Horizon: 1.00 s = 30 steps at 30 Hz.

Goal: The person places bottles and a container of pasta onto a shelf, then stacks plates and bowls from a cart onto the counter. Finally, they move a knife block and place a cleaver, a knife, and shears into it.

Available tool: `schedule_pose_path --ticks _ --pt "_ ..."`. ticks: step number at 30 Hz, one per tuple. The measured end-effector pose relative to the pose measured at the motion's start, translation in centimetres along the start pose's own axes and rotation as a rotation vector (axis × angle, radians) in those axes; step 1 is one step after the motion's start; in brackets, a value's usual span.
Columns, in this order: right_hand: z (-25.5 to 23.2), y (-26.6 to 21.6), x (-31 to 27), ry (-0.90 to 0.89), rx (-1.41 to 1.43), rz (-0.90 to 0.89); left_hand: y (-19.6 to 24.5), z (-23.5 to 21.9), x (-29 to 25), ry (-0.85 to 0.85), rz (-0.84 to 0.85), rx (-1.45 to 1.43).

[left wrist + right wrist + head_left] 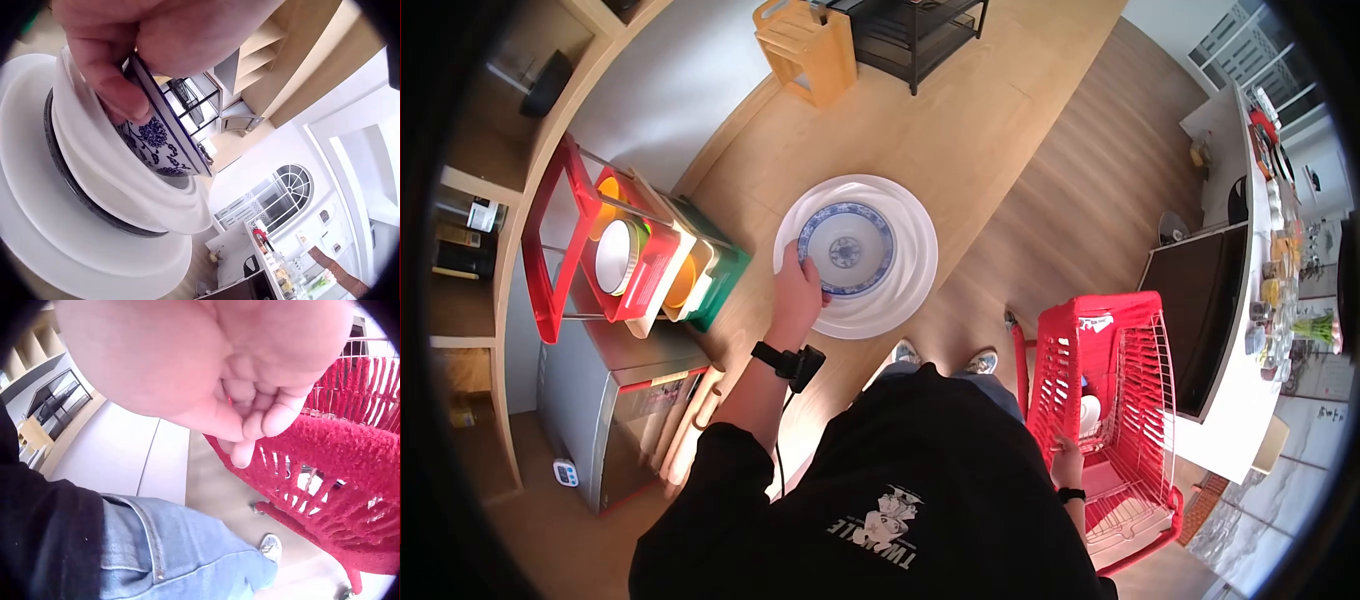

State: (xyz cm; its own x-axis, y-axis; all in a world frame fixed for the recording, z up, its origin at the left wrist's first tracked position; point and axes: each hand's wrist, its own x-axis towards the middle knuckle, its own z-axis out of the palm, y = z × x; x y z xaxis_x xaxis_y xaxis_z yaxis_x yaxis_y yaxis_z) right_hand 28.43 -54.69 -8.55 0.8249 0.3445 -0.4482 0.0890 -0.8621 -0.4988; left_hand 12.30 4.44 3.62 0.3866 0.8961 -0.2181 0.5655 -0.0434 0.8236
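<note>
My left hand (800, 295) pinches the rim of a blue-and-white patterned bowl (845, 250). In the left wrist view the thumb and fingers lie on either side of that rim, over the blue flowers. The patterned bowl overlaps a white wavy-rimmed bowl (94, 147) there. Beneath are wide white plates (37, 187) and a dark-edged dish (59, 159). My right hand (231, 381) hangs with loosely curled fingers beside a red shopping cart (312, 469), with nothing visible held. In the head view, the right hand overlaps the cart's near side.
Colored stacked baskets (650, 265) holding bowls stand at the left, above a grey box (580, 385). A wooden holder (810, 55) and a black metal rack (915, 45) stand at the counter's far end. Inside the cart lies a white round item (1090, 413).
</note>
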Motion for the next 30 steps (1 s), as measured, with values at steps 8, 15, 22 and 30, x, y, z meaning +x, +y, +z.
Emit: schedule_pose_path --ticks 8,15,22,30 --pt "-1.3 0.6 0.2 -0.034 0.013 0.014 -1.2 0.1 1.0 0.125 0.230 0.615" --pt "-2.5 2.1 4.0 -0.057 0.101 -0.091 1.7 -0.2 -1.3 0.188 0.038 0.688" --pt "-6.5 2.5 7.7 -0.003 0.045 -0.126 -0.8 2.6 -6.6 0.513 0.465 0.511" --pt "-9.1 17.4 11.3 0.214 -0.132 0.029 -3.2 11.5 -14.0 -0.687 0.501 0.613"
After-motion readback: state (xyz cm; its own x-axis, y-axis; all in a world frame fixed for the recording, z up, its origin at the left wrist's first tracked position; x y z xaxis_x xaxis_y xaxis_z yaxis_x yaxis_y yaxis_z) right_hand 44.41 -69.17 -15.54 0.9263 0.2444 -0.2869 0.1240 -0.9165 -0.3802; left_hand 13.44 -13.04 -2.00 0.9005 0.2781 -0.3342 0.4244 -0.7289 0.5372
